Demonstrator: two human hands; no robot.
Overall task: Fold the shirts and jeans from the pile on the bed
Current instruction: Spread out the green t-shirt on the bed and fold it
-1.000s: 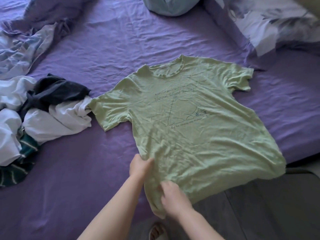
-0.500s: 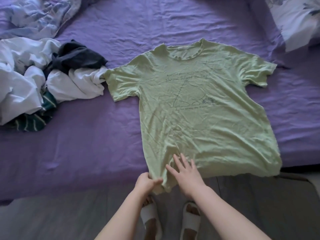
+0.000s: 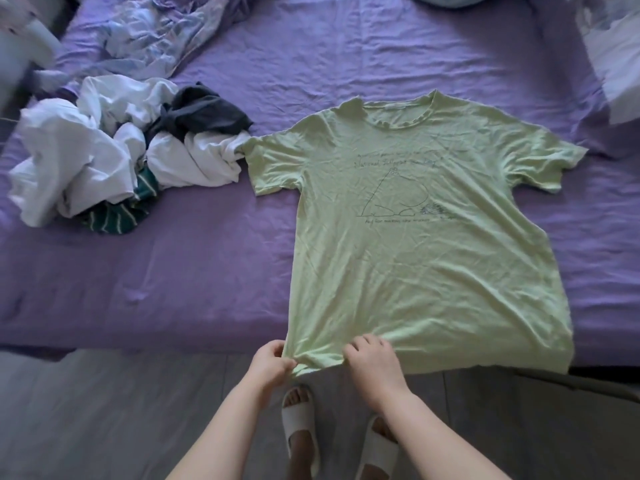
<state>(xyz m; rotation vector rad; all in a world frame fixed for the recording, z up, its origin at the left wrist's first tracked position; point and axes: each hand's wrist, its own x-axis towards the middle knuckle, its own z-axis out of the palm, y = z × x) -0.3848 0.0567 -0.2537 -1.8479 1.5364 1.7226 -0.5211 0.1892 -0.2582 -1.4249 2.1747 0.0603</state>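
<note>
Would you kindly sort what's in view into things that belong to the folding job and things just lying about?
Belongs to the job:
- green T-shirt, its hem gripped by left hand and right hand
- pile of clothes

Lying about:
- crumpled patterned bedding
- purple bedsheet
- white slippers

Both bare forearms reach forward from the bottom of the view, converging slightly. The left hand is curled, its fingers and thumb pinching the near hem corner of the green T-shirt. The right hand, knuckles up and fingers bent, grips the hem just beside it.
</note>
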